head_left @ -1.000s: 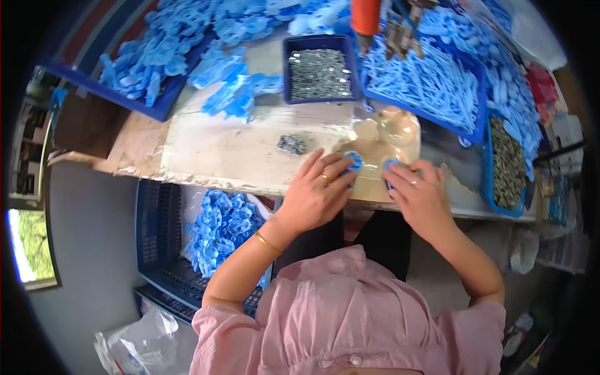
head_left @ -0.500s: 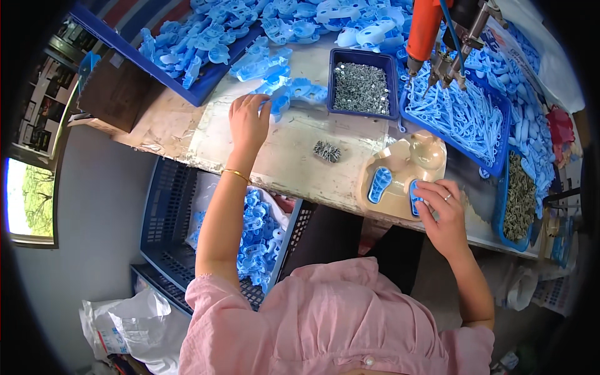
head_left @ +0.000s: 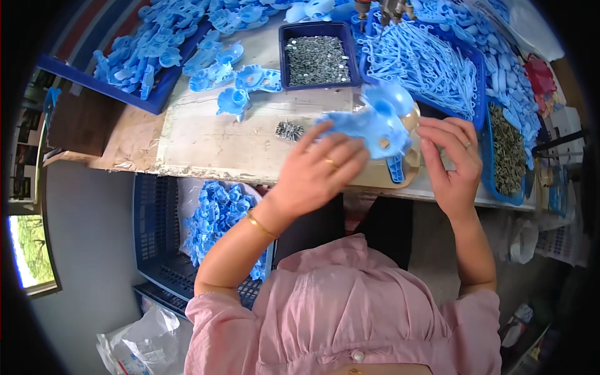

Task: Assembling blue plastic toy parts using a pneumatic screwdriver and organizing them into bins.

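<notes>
My left hand grips a light-blue moulded plastic shell by its left end and carries it over a tan moulded fixture. The shell is smeared by motion and hides most of the fixture. A small blue plastic piece shows beneath it at the fixture's front. Beside the fixture's right edge, my right hand has its thumb and curved fingers apart, with nothing visible between them. Loose screws lie in a small pile left of my left hand. Several more blue shells rest further left.
A dark-blue bin of screws stands behind the pile. Right of it, a blue basket holds thin blue sticks, under metal tool tips. A bin of metal parts stands far right. Below the table edge sits a crate of blue parts.
My left hand has come from the far-left shells to the fixture with a shell in it. My right hand has left the piece in the fixture and opened. The view has shifted.
</notes>
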### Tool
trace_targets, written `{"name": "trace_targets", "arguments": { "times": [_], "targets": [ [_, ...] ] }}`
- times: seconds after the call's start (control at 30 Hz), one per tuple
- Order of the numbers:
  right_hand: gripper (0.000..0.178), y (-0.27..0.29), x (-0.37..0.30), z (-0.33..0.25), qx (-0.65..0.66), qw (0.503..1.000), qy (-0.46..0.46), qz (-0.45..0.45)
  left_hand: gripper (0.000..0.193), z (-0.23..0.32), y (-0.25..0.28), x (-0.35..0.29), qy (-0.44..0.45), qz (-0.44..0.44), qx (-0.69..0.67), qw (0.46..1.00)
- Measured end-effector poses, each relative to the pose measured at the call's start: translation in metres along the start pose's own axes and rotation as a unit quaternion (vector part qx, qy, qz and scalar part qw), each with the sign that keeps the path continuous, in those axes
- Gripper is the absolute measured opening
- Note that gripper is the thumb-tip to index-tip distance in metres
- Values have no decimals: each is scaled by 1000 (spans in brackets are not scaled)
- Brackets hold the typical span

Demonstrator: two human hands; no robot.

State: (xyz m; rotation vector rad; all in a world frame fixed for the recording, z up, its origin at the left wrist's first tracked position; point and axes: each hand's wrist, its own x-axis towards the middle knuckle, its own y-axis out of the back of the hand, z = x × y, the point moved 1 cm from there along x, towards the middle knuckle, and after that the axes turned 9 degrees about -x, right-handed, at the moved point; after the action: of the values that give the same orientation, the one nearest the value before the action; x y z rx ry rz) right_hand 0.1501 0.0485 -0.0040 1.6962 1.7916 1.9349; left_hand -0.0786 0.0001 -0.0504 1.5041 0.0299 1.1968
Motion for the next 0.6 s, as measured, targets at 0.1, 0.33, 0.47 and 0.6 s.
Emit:
{"name": "trace_targets", "arguments": {
  "times": [0.1, 0.33, 0.47, 0.6],
  "targets": [
    [18, -1, 1, -8, 1, 1000, 13, -26, 34, 3, -37, 1, -14, -66, -17, 998],
    [26, -40, -32, -3, 62, 981, 17, -184, 60, -8, -27, -9, 197, 29, -185, 962],
    [36, -51, -39, 4, 35, 967, 75, -240, 71, -10, -34, -18, 228, -43, -216, 948],
    [40, -48, -35, 3, 26, 965, 91, -245, 70, -10, -38, -18, 236, -30, -239, 941]
  ]
}}
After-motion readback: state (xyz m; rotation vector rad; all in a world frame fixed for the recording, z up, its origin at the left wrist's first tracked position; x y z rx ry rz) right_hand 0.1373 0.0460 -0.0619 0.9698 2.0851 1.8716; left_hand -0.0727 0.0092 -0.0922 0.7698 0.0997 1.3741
